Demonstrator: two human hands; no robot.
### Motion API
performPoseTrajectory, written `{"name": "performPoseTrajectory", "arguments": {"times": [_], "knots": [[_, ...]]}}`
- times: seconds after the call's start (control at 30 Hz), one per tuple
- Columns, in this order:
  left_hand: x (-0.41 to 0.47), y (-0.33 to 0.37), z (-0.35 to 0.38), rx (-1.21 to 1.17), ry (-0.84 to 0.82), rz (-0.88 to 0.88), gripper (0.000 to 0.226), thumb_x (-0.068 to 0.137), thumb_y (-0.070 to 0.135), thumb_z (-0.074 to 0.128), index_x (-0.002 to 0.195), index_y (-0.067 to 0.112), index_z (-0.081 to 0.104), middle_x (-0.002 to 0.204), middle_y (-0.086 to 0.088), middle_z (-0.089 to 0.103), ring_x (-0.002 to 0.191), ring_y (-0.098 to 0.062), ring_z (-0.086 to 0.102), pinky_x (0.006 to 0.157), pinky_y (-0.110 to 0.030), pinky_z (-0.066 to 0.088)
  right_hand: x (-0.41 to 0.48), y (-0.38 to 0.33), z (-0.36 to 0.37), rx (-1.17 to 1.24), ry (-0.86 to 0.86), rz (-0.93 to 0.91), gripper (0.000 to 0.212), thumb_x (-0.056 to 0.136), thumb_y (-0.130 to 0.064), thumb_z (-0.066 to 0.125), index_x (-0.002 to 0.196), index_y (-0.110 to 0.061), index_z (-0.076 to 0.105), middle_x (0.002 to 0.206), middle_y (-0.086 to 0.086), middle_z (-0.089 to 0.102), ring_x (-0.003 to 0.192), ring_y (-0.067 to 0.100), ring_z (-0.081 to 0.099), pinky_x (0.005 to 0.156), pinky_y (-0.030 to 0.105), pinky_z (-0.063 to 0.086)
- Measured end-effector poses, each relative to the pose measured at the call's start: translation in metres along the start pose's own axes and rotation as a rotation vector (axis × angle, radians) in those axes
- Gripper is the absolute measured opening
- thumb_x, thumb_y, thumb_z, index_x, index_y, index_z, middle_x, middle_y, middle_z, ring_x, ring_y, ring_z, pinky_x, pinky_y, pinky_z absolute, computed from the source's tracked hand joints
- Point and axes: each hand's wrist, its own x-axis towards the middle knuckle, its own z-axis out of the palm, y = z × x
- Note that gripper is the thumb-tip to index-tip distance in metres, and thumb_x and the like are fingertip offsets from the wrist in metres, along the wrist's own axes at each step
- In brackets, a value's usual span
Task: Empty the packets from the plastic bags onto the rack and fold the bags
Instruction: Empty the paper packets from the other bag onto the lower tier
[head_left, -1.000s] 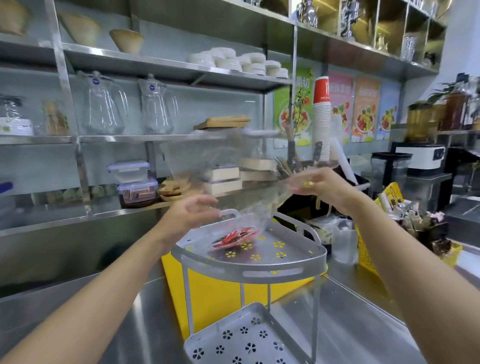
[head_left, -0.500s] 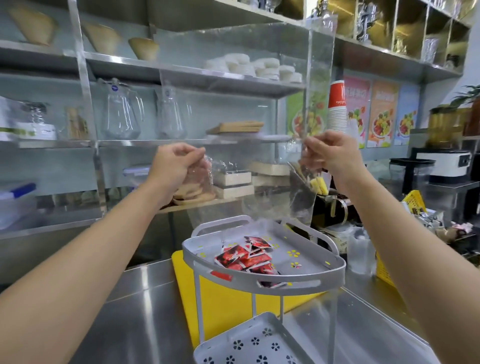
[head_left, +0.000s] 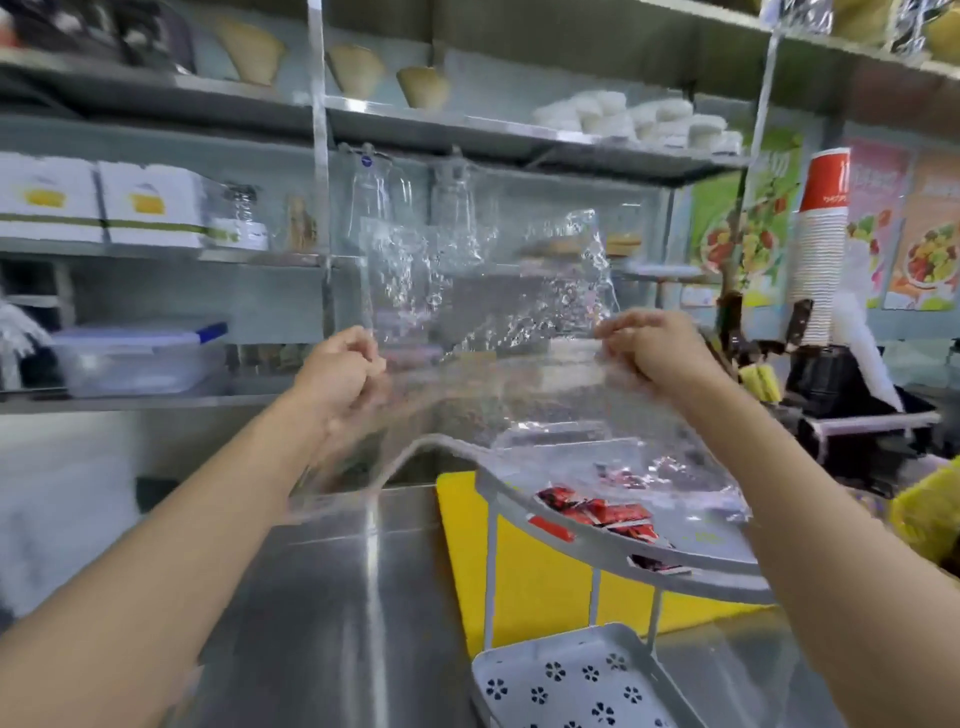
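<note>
Head view: both hands were raised over a steel counter (head_left: 332, 613). The left hand (head_left: 340, 376) and right hand (head_left: 652, 348) each pinched an edge of a clear plastic bag (head_left: 493, 291), stretched between them. Red packets (head_left: 605, 514) lay on the top tier of the grey rack (head_left: 670, 574), below and right.

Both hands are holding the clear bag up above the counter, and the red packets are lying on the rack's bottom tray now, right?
Not quite. The head view shows the red packets on the rack's top tray; the bottom tray holds none. The rest stands: the left hand and the right hand hold the clear bag up above the counter.
</note>
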Motion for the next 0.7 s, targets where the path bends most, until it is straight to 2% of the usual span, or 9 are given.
{"name": "performPoseTrajectory", "arguments": {"times": [0.07, 0.13, 0.2, 0.27, 0.37, 0.43, 0.53, 0.63, 0.7], "knots": [[-0.013, -0.016, -0.033, 0.041, 0.043, -0.059, 0.042, 0.082, -0.011, 0.048, 0.059, 0.022, 0.059, 0.069, -0.001, 0.065, 0.051, -0.008, 0.054, 0.049, -0.019, 0.037, -0.005, 0.008, 0.03, 0.005, -0.123, 0.075, 0.023, 0.085, 0.008, 0.048, 0.081, -0.009, 0.064, 0.049, 0.003, 0.057, 0.022, 0.003, 0.036, 0.029, 0.009, 0.024], [-0.039, -0.029, -0.067, 0.05, -0.059, -0.123, 0.024, 0.075, 0.01, 0.07, 0.097, 0.018, 0.066, 0.078, 0.01, 0.07, 0.067, -0.001, 0.064, 0.057, -0.012, 0.045, -0.015, 0.019, 0.062, 0.038, -0.266, 0.124, 0.017, 0.084, 0.004, 0.055, 0.097, -0.003, 0.064, 0.059, 0.006, 0.052, 0.028, 0.004, 0.042, 0.034, 0.013, 0.029], [-0.057, -0.047, -0.104, 0.048, -0.2, -0.275, 0.099, 0.042, 0.03, 0.09, 0.131, 0.018, 0.048, 0.117, 0.005, 0.06, 0.094, -0.008, 0.064, 0.073, -0.016, 0.05, -0.027, 0.034, 0.095, -0.013, -0.444, 0.113, 0.014, 0.082, 0.002, 0.06, 0.096, -0.003, 0.062, 0.061, 0.005, 0.052, 0.038, 0.008, 0.049, 0.037, 0.017, 0.033], [-0.077, -0.071, -0.14, 0.09, -0.293, -0.349, 0.116, 0.045, 0.022, 0.09, 0.143, 0.018, 0.029, 0.135, 0.01, 0.044, 0.096, -0.001, 0.058, 0.065, -0.01, 0.051, -0.044, 0.049, 0.128, -0.114, -0.614, 0.088, 0.011, 0.079, 0.004, 0.063, 0.086, -0.002, 0.056, 0.063, 0.01, 0.047, 0.047, 0.016, 0.044, 0.035, 0.018, 0.032], [-0.102, -0.109, -0.182, 0.115, -0.272, -0.463, 0.124, 0.044, 0.01, 0.09, 0.146, 0.023, 0.021, 0.114, 0.008, 0.061, 0.085, -0.008, 0.064, 0.065, -0.016, 0.054, -0.067, 0.081, 0.171, -0.156, -0.772, 0.126, 0.022, 0.074, 0.016, 0.058, 0.08, -0.004, 0.051, 0.076, 0.015, 0.04, 0.048, 0.015, 0.035, 0.034, 0.018, 0.028], [-0.119, -0.137, -0.204, 0.09, -0.259, -0.545, 0.127, 0.038, 0.006, 0.09, 0.144, 0.026, 0.023, 0.097, 0.0, 0.065, 0.072, -0.012, 0.065, 0.055, -0.019, 0.052, -0.085, 0.106, 0.194, -0.166, -0.866, 0.165, 0.027, 0.074, 0.016, 0.059, 0.069, -0.01, 0.053, 0.064, 0.011, 0.045, 0.047, 0.012, 0.036, 0.04, 0.021, 0.028], [-0.147, -0.178, -0.216, 0.247, -0.309, -0.712, 0.105, 0.061, -0.014, 0.073, 0.138, 0.033, 0.02, 0.058, 0.003, 0.063, 0.047, -0.006, 0.056, 0.04, -0.016, 0.041, -0.121, 0.144, 0.218, -0.266, -0.948, 0.254, 0.028, 0.069, 0.007, 0.067, 0.071, -0.016, 0.051, 0.038, -0.009, 0.046, 0.036, 0.009, 0.038, 0.039, 0.021, 0.03], [-0.17, -0.223, -0.219, 0.584, -0.42, -0.801, 0.079, 0.065, 0.001, 0.079, 0.123, 0.033, 0.035, 0.073, -0.003, 0.058, 0.049, -0.007, 0.051, 0.042, -0.017, 0.039, -0.157, 0.185, 0.238, -0.492, -0.995, 0.331, 0.021, 0.073, 0.004, 0.066, 0.078, -0.012, 0.053, 0.044, -0.005, 0.051, 0.029, 0.002, 0.041, 0.035, 0.019, 0.035], [-0.181, -0.252, -0.22, 0.59, -0.441, -0.871, 0.101, 0.066, -0.005, 0.075, 0.143, 0.026, 0.018, 0.105, -0.019, 0.06, 0.047, -0.008, 0.052, 0.042, -0.02, 0.041, -0.178, 0.208, 0.25, -0.581, -0.99, 0.396, 0.011, 0.081, 0.004, 0.058, 0.09, -0.003, 0.058, 0.043, -0.003, 0.053, 0.027, 0.003, 0.044, 0.034, 0.022, 0.034]]}}
